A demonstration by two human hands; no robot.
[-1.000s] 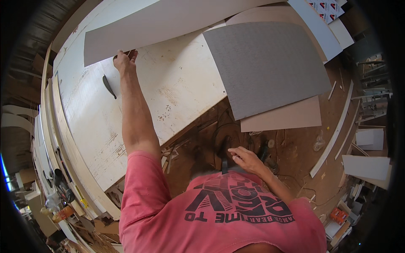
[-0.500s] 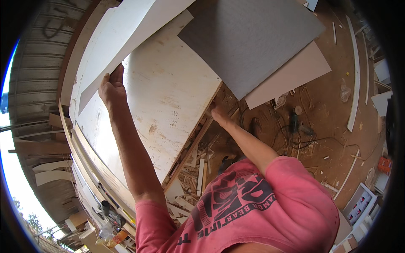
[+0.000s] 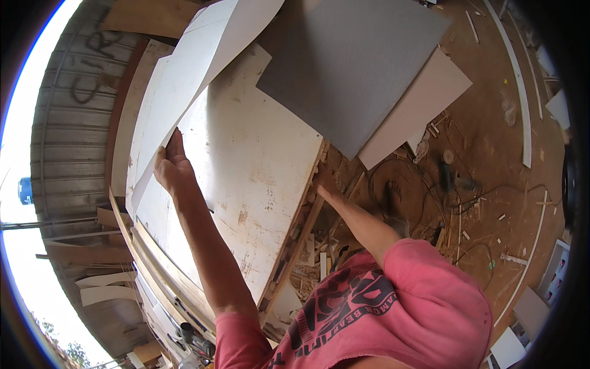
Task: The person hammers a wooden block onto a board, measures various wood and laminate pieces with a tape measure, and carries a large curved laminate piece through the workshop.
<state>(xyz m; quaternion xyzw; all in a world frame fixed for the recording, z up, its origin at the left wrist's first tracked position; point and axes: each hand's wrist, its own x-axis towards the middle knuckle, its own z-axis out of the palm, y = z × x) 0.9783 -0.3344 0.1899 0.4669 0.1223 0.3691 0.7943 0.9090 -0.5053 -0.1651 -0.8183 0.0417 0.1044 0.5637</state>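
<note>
Under left hand (image 3: 171, 165), white sheet (image 3: 184, 80) — edge gripped

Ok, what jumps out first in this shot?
The big stained white board at centre, gripped at both edges: left hand where a thin white sheet overlaps it, right hand on the opposite edge. Above right, a grey panel lies over a beige one.
</note>
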